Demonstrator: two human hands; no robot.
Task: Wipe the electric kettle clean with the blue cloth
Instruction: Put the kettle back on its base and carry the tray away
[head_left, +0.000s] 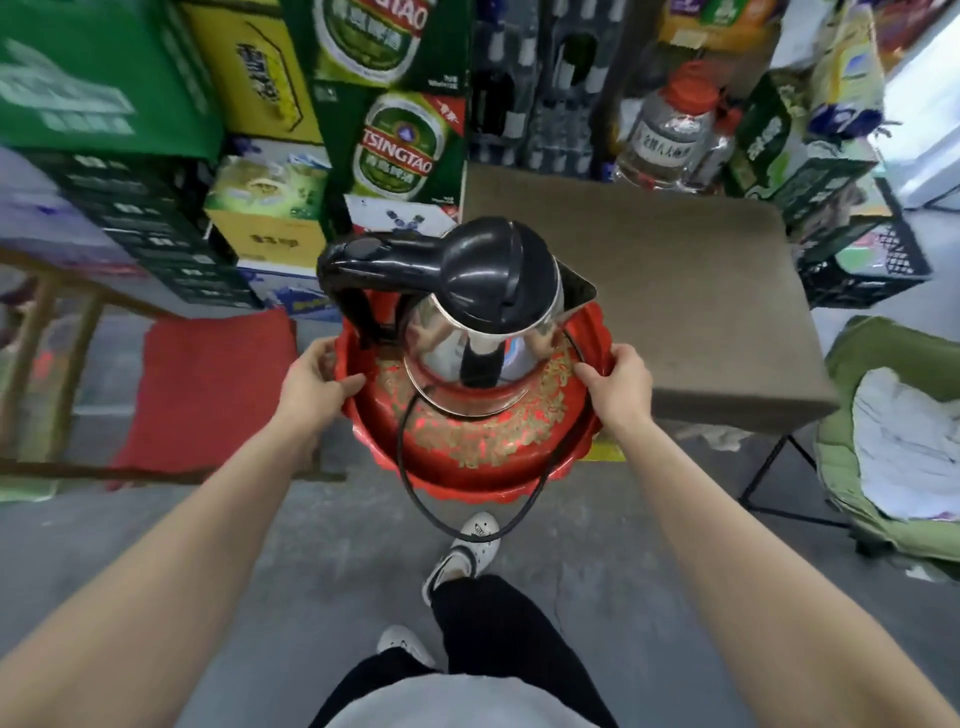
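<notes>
A steel electric kettle (441, 343) with a black lid and handle stands upright on a round red tray (488, 467) with gold patterning. My left hand (311, 382) grips the tray's left rim, thumb over the edge. My right hand (618, 387) grips the right rim the same way. The tray is held in the air above the floor. A black power cord (415, 499) loops off the tray's near edge and hangs below it. No blue cloth is in view.
A brown square table (675, 291) stands just beyond the tray to the right. Stacked beer cartons (400, 145) fill the back. A red cushioned wooden bench (208, 384) is at left, a green basket with white cloth (909, 441) at right. My feet are on grey concrete floor below.
</notes>
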